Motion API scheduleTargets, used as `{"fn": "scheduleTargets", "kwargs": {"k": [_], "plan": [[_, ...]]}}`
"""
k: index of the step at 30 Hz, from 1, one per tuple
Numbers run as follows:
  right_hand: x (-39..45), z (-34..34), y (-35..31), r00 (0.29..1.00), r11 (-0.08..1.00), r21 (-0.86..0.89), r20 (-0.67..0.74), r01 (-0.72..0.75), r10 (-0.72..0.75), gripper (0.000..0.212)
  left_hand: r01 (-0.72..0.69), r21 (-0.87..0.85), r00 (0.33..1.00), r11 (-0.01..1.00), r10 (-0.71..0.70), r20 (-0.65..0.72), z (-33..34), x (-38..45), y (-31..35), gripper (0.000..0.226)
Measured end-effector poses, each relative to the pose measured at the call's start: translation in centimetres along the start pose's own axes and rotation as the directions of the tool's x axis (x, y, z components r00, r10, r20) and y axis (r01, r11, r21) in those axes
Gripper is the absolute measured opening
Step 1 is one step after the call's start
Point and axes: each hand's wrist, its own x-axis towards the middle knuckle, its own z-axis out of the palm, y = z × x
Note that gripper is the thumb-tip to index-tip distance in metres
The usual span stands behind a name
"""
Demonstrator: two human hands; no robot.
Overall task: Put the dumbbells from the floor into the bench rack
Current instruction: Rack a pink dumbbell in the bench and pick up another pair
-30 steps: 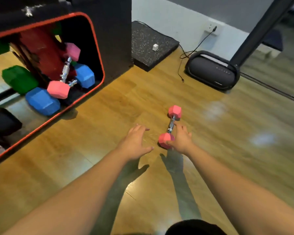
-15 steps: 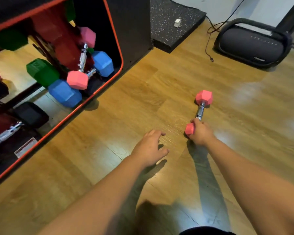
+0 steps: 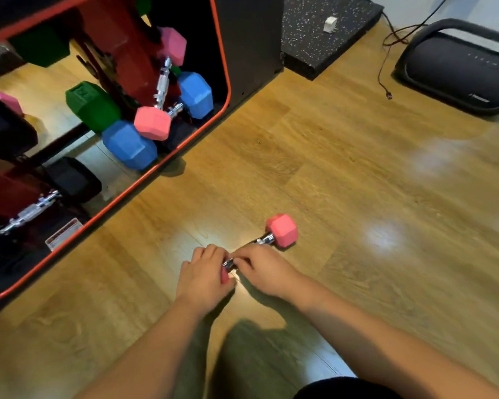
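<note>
Both hands held one pink dumbbell (image 3: 281,229) on the floor (image 3: 357,182). The left hand (image 3: 203,273) covered its near end; the right hand (image 3: 264,267) gripped the handle. Next, lift it into the bench rack (image 3: 228,82) up and left.

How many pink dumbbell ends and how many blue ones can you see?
Pink ends: 4
Blue ends: 2
Total: 6
The other end of the floor dumbbell is mostly hidden under the left hand, so it is not counted.
</note>
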Motion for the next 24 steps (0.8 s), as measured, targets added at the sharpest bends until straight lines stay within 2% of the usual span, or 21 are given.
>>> {"fn": "scheduleTargets", "kwargs": {"k": [1, 3, 5, 6, 8, 11, 17, 21, 24], "plan": [[0.3, -0.5, 0.3, 0.991, 0.988, -0.150, -0.129, 0.023, -0.043, 0.027, 0.056, -0.014, 0.998, 0.998, -0.056, -0.011, -0.1, -0.5, -1.3, 0.048], [0.5, -2.0, 1.8, 0.959, 0.926, -0.361, -0.282, -0.114, 0.009, 0.050, 0.143, -0.066, 0.989, 0.987, -0.145, -0.021, -0.1, -1.5, -2.9, 0.056], [0.6, -2.9, 3.2, 0.954, 0.880, -0.393, -0.236, -0.266, 0.183, 0.075, 0.223, -0.157, 0.971, 0.962, -0.232, -0.047, 0.2, -2.5, -3.3, 0.072], [0.8, -2.7, 3.5, 0.953, 0.883, -0.367, -0.184, -0.293, 0.240, 0.078, 0.270, -0.226, 0.957, 0.936, -0.287, -0.046, 0.4, -2.8, -3.1, 0.078], [1.2, -1.5, 3.7, 0.952, 0.922, -0.248, -0.138, -0.299, 0.272, 0.070, 0.331, -0.342, 0.935, 0.879, -0.354, -0.005, 0.9, -3.4, -2.7, 0.082], [1.5, -0.3, 4.0, 0.945, 0.945, -0.142, -0.196, -0.293, 0.264, 0.053, 0.353, -0.414, 0.930, 0.839, -0.361, 0.063, 0.6, -3.0, -2.3, 0.077], [2.4, -1.5, 3.5, 0.955, 0.955, -0.128, -0.168, -0.267, 0.244, 0.056, 0.427, -0.508, 0.883, 0.748, -0.466, 0.057, -0.1, -2.6, -2.2, 0.067], [4.6, -4.0, 1.8, 0.953, 0.963, -0.067, -0.178, -0.261, 0.246, 0.060, 0.335, -0.586, 0.884, 0.738, -0.461, -0.075, -3.2, -0.7, -3.2, 0.065], [7.2, -7.0, -0.8, 0.939, 0.970, -0.042, -0.262, -0.241, 0.222, 0.064, 0.220, -0.685, 0.884, 0.695, -0.439, -0.161, -7.3, 1.8, -4.3, 0.062]]}}
